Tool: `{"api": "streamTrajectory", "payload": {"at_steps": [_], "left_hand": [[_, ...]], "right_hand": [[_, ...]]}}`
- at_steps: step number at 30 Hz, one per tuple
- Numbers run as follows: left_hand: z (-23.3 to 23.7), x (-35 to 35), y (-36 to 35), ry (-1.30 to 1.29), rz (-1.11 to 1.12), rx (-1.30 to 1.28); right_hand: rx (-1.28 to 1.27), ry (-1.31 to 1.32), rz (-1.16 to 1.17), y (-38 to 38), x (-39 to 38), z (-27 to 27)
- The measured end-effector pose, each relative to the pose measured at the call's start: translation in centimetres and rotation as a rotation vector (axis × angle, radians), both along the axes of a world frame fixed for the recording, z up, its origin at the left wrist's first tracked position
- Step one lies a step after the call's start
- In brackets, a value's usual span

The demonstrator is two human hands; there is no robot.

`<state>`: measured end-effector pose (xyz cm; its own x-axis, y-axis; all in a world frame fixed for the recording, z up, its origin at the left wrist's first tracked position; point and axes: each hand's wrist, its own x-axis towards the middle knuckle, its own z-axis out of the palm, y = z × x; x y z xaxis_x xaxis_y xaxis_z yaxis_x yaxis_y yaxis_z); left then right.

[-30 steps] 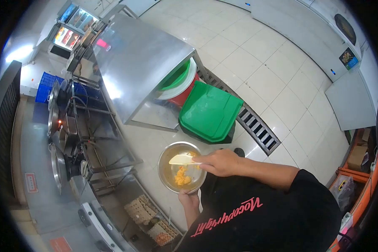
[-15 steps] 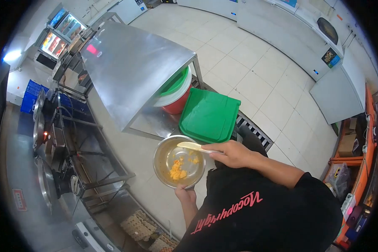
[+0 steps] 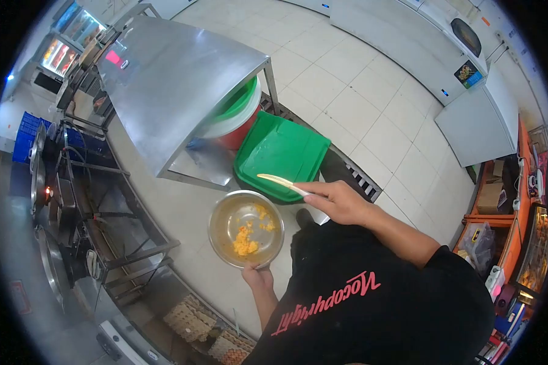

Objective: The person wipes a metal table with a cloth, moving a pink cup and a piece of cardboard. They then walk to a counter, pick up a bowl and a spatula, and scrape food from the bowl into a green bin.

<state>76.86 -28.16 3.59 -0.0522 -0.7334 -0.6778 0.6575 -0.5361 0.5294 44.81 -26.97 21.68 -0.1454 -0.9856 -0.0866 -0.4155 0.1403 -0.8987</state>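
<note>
My left hand [image 3: 259,278] grips the near rim of a round metal mixing bowl [image 3: 217,228], held tilted so its inside shows. Clumps of crumbly yellow-orange food [image 3: 245,243], which looks like cooked egg, lie in the bowl, with smaller bits up its side. In my right hand [image 3: 338,202] is a spatula [image 3: 280,181] with a pale yellow blade and a white handle. Its blade is raised beyond the bowl's right rim, apart from the food. Behind the blade stands a green lidded bin [image 3: 283,152].
A steel table [image 3: 176,79] stands ahead, with a red tub [image 3: 240,135] beneath it. Along the left runs a metal cooking stand [image 3: 122,213] with pans. Egg trays [image 3: 189,319] sit low at bottom left. An orange shelf [image 3: 499,219] is at right, white freezers [image 3: 396,52] at the back.
My right hand has lifted the spatula away from over the bowl. The view has shifted, so bowl, bin and table appear further left and slightly higher.
</note>
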Motion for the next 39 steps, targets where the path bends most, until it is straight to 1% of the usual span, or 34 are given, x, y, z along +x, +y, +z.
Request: {"api": "streamTrajectory", "payload": {"at_steps": [1, 5, 7, 8, 10, 12, 13, 14, 15, 17, 19, 21, 23, 27, 29, 30, 32, 35, 37, 38, 39], "left_hand": [[0.0, 0.2, 0.2, -0.003, 0.0, -0.004], [0.2, 0.1, 0.4, -0.006, 0.005, 0.033], [0.6, 0.5, 0.6, -0.061, 0.018, 0.066], [0.7, 0.8, 0.9, -0.074, 0.021, 0.045], [1.2, 1.2, 2.1, -0.106, 0.092, 0.041], [1.5, 1.5, 3.0, -0.134, 0.172, 0.021], [1.7, 1.7, 3.7, -0.111, 0.187, 0.017], [1.9, 1.9, 4.5, -0.09, 0.201, 0.014], [2.2, 1.5, 5.0, -0.102, 0.234, 0.016], [3.1, 0.3, 5.8, -0.135, 0.316, 0.043], [3.9, -1.3, 6.7, -0.174, 0.38, 0.047], [4.7, -3.1, 7.7, -0.224, 0.459, 0.055], [5.5, -4.4, 9.2, -0.18, 0.473, 0.101], [7.1, -6.4, 9.5, -0.222, 0.535, 0.077], [7.6, -7.6, 9.7, -0.151, 0.528, 0.013], [7.0, -7.8, 9.8, -0.16, 0.55, 0.014], [5.4, -8.0, 9.8, -0.178, 0.519, -0.01], [5.5, -9.1, 9.3, -0.209, 0.538, 0.059], [6.1, -9.5, 9.1, -0.201, 0.518, 0.038], [6.5, -9.7, 8.9, -0.188, 0.512, 0.046], [6.9, -9.9, 8.5, -0.174, 0.504, 0.053]], "right_hand": [[0.039, -0.024, -0.004, -0.2, -0.2, 0.2], [0.023, 0.007, -0.022, -0.3, -1.4, 0.8], [0.136, -0.031, -0.06, -0.3, -1.9, 0.5], [0.148, -0.04, -0.038, -0.5, -2.1, 0.3], [0.117, -0.105, -0.06, -1.1, -2.4, -0.2], [0.135, -0.166, -0.003, -2.1, -3.0, -2.1], [0.156, -0.215, 0.022, -3.0, -3.0, -2.3], [0.105, -0.253, 0.051, -3.6, -2.7, -1.9], [0.111, -0.263, 0.084, -4.4, -2.5, -1.5], [0.241, -0.46, 0.175, -5.8, -2.3, -1.0], [0.253, -0.505, 0.305, -7.1, -2.5, -1.2], [0.314, -0.672, 0.377, -8.1, -2.9, -1.3], [0.36, -0.705, 0.42, -8.4, -4.0, -2.3], [0.384, -0.68, 0.409, -8.4, -6.0, -3.9], [0.41, -0.695, 0.388, -8.0, -7.3, -4.1], [0.422, -0.657, 0.386, -8.1, -7.8, -3.6], [0.404, -0.652, 0.394, -8.0, -8.4, -3.8], [0.387, -0.64, 0.384, -8.0, -8.7, -4.5], [0.357, -0.611, 0.319, -7.9, -8.6, -4.8], [0.414, -0.614, 0.285, -7.8, -8.4, -4.3], [0.411, -0.611, 0.277, -7.8, -8.4, -4.3]]}}
